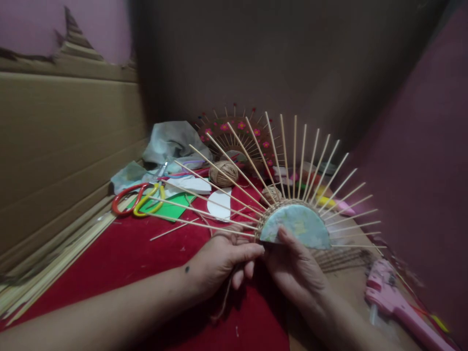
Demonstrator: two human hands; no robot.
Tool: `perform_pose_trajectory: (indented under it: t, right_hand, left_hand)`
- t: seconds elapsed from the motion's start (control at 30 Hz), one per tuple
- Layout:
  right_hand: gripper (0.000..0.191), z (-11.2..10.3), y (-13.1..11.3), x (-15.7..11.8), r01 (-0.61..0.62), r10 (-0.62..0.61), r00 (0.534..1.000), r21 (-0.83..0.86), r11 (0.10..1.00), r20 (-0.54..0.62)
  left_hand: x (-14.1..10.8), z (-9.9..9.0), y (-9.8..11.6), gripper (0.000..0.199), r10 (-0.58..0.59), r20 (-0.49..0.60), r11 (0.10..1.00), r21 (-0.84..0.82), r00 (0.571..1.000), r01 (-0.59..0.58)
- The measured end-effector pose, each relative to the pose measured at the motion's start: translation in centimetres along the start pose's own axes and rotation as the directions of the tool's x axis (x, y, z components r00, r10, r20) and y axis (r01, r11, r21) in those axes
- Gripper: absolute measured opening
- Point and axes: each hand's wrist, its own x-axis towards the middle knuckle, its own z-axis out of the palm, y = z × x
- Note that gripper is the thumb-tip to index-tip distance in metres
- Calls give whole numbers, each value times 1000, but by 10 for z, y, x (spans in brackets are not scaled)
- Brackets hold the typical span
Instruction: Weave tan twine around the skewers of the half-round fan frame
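Observation:
A half-round piece covered in pale blue cloth (298, 225) is held up in front of me, with thin wooden sticks (295, 156) fanning out from its curved edge. Brown twine (272, 207) is woven round the sticks along that edge. My right hand (298, 273) grips the piece from below, its thumb on the cloth face. At the lower left corner, my left hand (230, 256) is closed with thumb and fingers by the twine; a loose twine end (224, 300) hangs under it. What lies between its fingertips is partly hidden.
A ball of twine (224, 174), red-handled scissors (127, 200), yellow-handled scissors (148, 201) and green sheet (170, 208) lie on the red cloth (146, 273). Long sticks (73, 258) line the left. A pink glue gun (398, 297) lies right. A flowered fan (234, 126) stands behind.

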Motion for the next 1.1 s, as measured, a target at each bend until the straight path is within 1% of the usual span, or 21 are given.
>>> perform_pose_trajectory:
  t: [0.13,0.23,0.3,0.4,0.5,0.6,0.67,0.73,0.8,0.87,0.93,0.97,1.03,1.1]
  right_hand:
    - [12,0,0,1,7,-7,1000,-11,1000,-19]
    - [12,0,0,0,-3,2,999,-9,1000,-34]
    - [12,-1,1,1,-13,13,1000,-5,1000,-25]
    - [11,-2,0,1,-24,24,1000,11,1000,-12]
    - [12,-3,-3,2,-24,25,999,-9,1000,32]
    - [8,-3,-7,3,-17,19,999,-29,999,51]
    - [6,-4,-9,4,-5,6,999,-22,1000,47]
    - [7,-4,-10,4,-1,2,998,-8,1000,59]
    - [8,-4,-10,3,-32,31,996,13,999,87]
    - [8,-3,-11,2,-83,80,992,30,996,99]
    - [4,-1,-12,0,-104,102,994,53,993,48]
    - [3,0,-12,0,-86,86,996,70,994,-3]
    - [9,2,-14,-1,-16,27,994,98,995,-109]
    - [13,2,-15,0,45,-27,984,101,994,-175]
  left_hand:
    - [2,0,-2,36,18,-25,1000,-18,1000,-18]
    - [2,2,1,36,-24,-20,1000,-11,1000,24]
    - [2,3,2,34,-53,-12,999,-12,999,53]
    - [3,3,-1,29,-60,8,998,-37,998,60]
    - [4,-1,-3,30,-80,22,996,-43,997,81]
    - [5,-7,0,26,-65,23,998,4,998,65]
    - [6,-13,5,24,-25,14,998,59,1000,24]
    - [8,-18,10,26,25,-21,991,128,999,-22]
    - [11,-24,13,28,41,-50,981,192,998,-30]
    - [12,-31,17,30,27,-50,975,221,998,-15]
    - [11,-37,20,28,12,-44,975,224,999,-1]
    - [10,-39,22,26,24,-39,975,221,999,-15]
    - [7,-45,26,20,72,-21,975,214,997,-66]
    - [4,-49,30,16,82,-5,975,205,997,-80]
